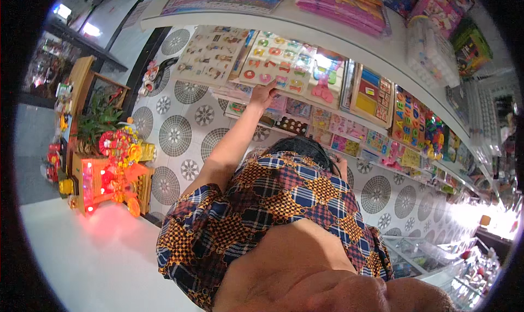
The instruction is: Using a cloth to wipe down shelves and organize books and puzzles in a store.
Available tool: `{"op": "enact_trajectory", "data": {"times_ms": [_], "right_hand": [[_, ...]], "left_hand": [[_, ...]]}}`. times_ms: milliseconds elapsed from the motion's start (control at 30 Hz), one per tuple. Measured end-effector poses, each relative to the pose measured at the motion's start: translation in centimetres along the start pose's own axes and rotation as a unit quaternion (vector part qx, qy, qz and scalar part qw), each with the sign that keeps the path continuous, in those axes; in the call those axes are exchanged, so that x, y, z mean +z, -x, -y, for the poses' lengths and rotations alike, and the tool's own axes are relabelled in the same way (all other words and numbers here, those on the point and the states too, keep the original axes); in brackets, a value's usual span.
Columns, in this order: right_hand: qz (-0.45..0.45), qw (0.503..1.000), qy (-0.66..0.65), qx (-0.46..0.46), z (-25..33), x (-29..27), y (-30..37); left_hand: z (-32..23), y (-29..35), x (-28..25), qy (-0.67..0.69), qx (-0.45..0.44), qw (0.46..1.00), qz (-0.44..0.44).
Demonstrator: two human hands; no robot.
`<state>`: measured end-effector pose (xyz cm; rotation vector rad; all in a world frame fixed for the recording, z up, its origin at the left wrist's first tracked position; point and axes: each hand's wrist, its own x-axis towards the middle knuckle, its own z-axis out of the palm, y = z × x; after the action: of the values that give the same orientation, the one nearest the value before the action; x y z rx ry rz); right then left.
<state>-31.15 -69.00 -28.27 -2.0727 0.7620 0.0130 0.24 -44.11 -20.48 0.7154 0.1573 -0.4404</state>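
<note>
My left hand (264,93), arm stretched forward, grips the near edge of a white board with colourful numbers (273,66), its fingers closed on that edge. Left of it lies a pale board with small printed figures (213,55). On the other side is a board with a pink and green shape (323,85). My right hand (340,165) shows only in part beyond my patterned shirt (273,203), next to a dark rounded thing (300,148); its fingers are mostly hidden.
A white upper shelf (262,20) with packaged goods runs above the boards. Lower shelves hold letter boards (406,118) and small colourful packs (349,129). To the left stands a wooden shrine (112,183) with red lights, flowers and a plant (98,121). Glass display cases (420,254) stand at the lower right.
</note>
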Motion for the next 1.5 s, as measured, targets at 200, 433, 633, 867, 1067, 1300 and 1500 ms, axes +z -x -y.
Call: {"op": "enact_trajectory", "data": {"times_ms": [200, 433, 633, 867, 1067, 1300, 1500], "right_hand": [[0.036, 0.997, 0.054, 0.051, -0.6, 0.4, -0.4], [0.022, 0.995, -0.073, 0.064, -0.7, 0.7, -1.6], [0.043, 0.999, -0.007, -0.025, -0.6, 2.1, -4.0], [0.062, 0.996, -0.058, 0.036, 2.0, 4.0, -3.0], [0.034, 0.996, -0.081, 0.007, 0.5, 6.0, -2.8], [-0.029, 0.994, -0.105, -0.005, -0.7, 5.9, -2.0], [-0.009, 0.993, -0.098, 0.072, -1.0, 4.8, -0.8]], "left_hand": [[-3.9, 2.6, 0.2, -0.314, -0.188, 0.928, -0.06], [-5.7, 4.4, -8.2, -0.198, 0.125, 0.948, -0.214], [-12.3, 4.1, -6.9, -0.136, 0.211, 0.934, -0.253], [-11.9, 3.9, -2.9, -0.189, 0.161, 0.93, -0.272], [-13.7, 3.0, -0.9, -0.128, 0.032, 0.991, 0.012], [-11.9, 2.8, 1.4, -0.113, 0.017, 0.993, 0.043], [-6.6, 4.1, 7.4, -0.1, -0.071, 0.988, 0.095]]}}
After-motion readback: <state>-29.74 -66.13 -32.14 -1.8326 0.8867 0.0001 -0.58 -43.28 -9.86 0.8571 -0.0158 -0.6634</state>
